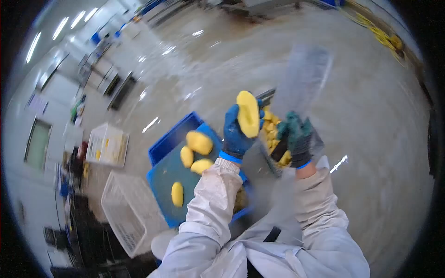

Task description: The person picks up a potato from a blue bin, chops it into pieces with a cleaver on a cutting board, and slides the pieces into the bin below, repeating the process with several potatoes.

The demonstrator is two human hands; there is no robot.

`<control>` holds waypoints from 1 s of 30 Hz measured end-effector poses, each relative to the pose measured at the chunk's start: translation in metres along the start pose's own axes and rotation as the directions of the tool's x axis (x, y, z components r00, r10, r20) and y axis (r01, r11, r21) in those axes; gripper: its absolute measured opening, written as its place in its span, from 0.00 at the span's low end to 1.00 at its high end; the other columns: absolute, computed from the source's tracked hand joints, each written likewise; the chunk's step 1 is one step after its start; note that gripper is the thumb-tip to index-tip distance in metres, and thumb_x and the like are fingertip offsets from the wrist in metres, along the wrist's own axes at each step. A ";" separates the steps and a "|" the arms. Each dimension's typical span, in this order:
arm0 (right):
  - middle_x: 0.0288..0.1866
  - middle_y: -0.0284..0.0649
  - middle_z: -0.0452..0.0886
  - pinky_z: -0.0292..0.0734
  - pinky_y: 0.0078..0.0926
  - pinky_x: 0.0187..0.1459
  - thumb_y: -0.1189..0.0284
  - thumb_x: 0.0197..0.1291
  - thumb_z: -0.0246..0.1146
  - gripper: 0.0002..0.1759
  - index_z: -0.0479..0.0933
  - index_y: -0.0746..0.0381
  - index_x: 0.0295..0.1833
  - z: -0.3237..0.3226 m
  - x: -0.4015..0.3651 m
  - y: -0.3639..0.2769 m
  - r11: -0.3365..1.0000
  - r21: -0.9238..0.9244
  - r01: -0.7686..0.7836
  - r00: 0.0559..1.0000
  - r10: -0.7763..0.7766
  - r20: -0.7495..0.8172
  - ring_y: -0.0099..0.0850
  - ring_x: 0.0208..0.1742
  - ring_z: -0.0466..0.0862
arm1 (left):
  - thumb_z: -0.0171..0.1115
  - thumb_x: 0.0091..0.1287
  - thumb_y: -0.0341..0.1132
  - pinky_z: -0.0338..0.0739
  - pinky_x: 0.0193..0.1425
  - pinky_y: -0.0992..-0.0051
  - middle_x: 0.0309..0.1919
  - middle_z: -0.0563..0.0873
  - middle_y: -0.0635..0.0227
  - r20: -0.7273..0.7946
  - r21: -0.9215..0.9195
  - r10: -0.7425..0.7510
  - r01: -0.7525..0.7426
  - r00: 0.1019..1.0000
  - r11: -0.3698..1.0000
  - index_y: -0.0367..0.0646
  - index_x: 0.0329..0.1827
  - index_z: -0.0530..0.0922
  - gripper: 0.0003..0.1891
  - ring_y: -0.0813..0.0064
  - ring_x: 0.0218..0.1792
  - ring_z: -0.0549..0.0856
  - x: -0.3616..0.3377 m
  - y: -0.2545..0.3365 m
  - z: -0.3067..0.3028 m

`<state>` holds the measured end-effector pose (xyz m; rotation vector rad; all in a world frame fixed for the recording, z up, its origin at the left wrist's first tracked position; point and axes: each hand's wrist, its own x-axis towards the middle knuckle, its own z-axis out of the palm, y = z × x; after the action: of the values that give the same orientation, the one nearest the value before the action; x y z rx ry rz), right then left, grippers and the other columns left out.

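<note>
**Gloved hands holding up a big yellow potato, blurry grey thing in the other hand**

So the left hand (237, 133), in a blue glove, is gripping a peeled yellow potato (248, 114) near the middle of the frame. The fingers are wrapping around it, and it's standing roughly upright with a shallow hollow showing on its face. The right hand (295, 135), in a dark green glove, is sitting just right of centre and closing around a dark handle (279, 151) that's poking out at its lower left. Above that hand, a broad grey shape (303, 74) is blurring out, maybe a blade, but I can't tell for sure.

Between and behind the hands, a container (273, 166) is holding a pile of cut yellow chunks (270, 126). Left of the left hand, a blue-green board (164, 178) is lying over a blue crate (157, 152). Four more potatoes (200, 142) are resting on it: three are grouping near the top, one's lying lower down.

Further out, a white basket (132, 211) is sitting at the lower left, and a white crate (107, 144) with yellow stuff inside is standing above it. A yellow hose (378, 33) is snaking across the upper right, and the wet floor (371, 106) is shining all around.
</note>
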<state>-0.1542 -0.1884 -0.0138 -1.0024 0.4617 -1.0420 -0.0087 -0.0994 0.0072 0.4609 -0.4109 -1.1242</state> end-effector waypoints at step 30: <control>0.37 0.61 0.79 0.74 0.50 0.43 0.60 0.61 0.57 0.19 0.72 0.67 0.44 0.113 -0.239 0.114 0.374 -0.837 0.400 0.583 0.600 0.547 0.56 0.42 0.80 | 0.59 0.62 0.41 0.70 0.59 0.56 0.50 0.78 0.44 -0.481 0.812 0.700 0.569 0.528 0.130 0.47 0.67 0.69 0.28 0.47 0.53 0.76 -0.337 0.022 -0.214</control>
<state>-0.1264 0.0887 -0.0854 -2.3391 0.2894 0.1134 -0.0049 0.2497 -0.1869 2.2142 -0.2000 -0.0659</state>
